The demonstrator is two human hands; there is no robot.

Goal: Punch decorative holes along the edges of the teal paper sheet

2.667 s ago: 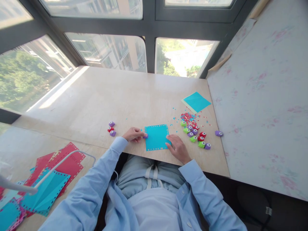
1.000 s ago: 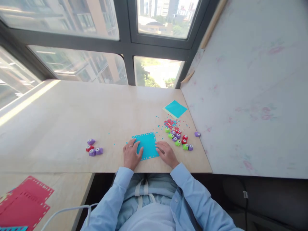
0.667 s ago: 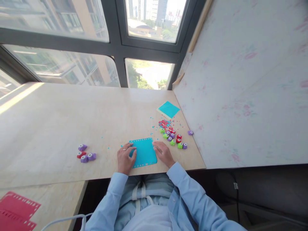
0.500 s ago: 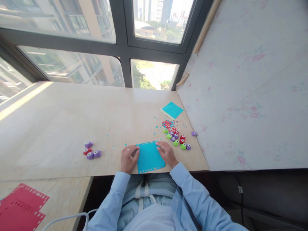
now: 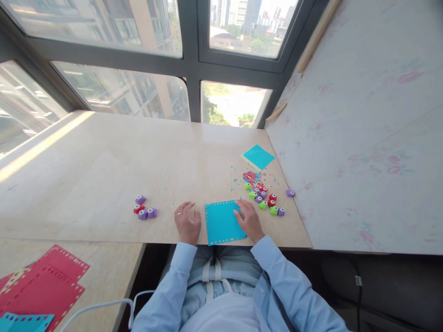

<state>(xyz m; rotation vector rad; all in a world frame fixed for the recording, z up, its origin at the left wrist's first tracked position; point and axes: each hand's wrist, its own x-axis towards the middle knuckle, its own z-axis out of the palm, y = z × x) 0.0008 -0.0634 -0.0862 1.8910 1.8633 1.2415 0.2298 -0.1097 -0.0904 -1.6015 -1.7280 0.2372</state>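
Note:
A blue paper square [image 5: 223, 222] with punched holes along its edges lies flat at the near edge of the wooden table [image 5: 104, 166]. My right hand [image 5: 248, 219] rests on the sheet's right side, fingers spread on the paper. My left hand [image 5: 187, 222] lies flat on the bare table just left of the sheet, a ring on one finger, holding nothing.
Several small green, purple and red punches [image 5: 265, 199] cluster right of the sheet beside a pile of confetti [image 5: 252, 176]. A second blue sheet [image 5: 258, 157] lies farther back. Three punches [image 5: 143, 210] sit at left. Red punched sheets [image 5: 41, 288] lie on the lower table.
The blue sheet has turned and shifted slightly right under my right hand. My left hand has come off the sheet onto the table. The head view swung about.

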